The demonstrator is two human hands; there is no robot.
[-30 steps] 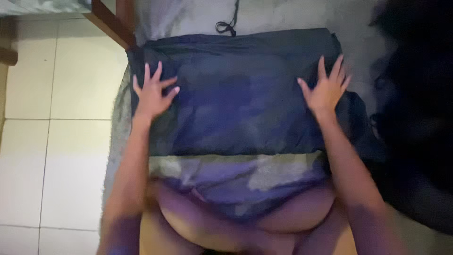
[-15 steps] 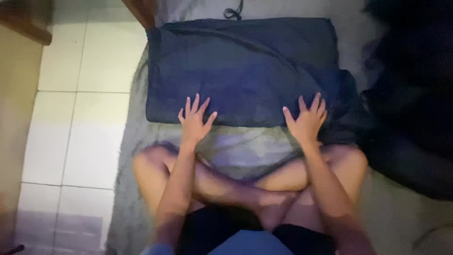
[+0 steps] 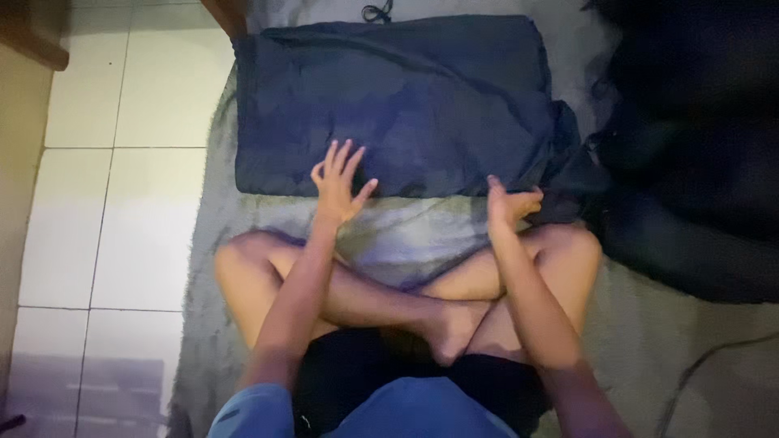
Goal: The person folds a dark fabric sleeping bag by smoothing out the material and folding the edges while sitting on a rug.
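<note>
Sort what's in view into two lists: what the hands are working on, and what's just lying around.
In hand:
- folded dark blue cloth
- left hand, flat on its near edge
- right hand, fingers curled at its near edge

Lying about:
- grey rug underneath
- dark heap to the right
- black cord at the top
- tiled floor

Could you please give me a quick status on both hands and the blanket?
Left hand open, flat on folded blanket near edge. Right hand curled at same edge, grip unclear. Dark bundle touching blanket's right side.
</note>
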